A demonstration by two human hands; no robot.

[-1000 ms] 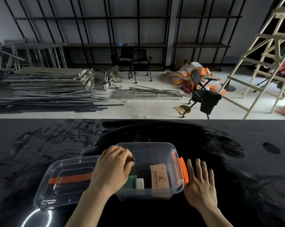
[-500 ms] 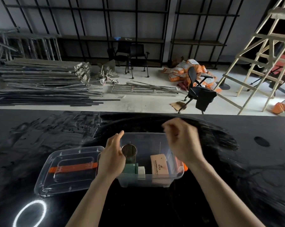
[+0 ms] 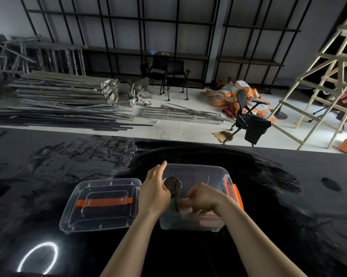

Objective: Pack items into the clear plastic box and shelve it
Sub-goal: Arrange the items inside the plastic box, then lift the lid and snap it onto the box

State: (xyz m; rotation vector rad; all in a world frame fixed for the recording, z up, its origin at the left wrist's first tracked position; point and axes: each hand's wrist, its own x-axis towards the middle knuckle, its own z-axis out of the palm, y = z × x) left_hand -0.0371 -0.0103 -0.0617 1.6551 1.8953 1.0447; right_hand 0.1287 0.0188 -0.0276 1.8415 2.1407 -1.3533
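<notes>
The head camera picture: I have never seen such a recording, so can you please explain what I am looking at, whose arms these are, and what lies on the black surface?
There is no machine here. A person wears a wide-angle camera on the head, so you look forward and down along that person's own bare arms. This is the only view.

In front is a glossy black table. On it stands a clear plastic box with orange latches, open. Its lid, with an orange handle, lies flat just to the left of it.

The left hand rests at the box's left rim, beside a round dark object standing inside. The right hand reaches into the box among the packed items; it is blurred, so I cannot tell whether its fingers hold anything.

Behind the table are a floor with metal bars, chairs, shelving and a wooden ladder.
</notes>
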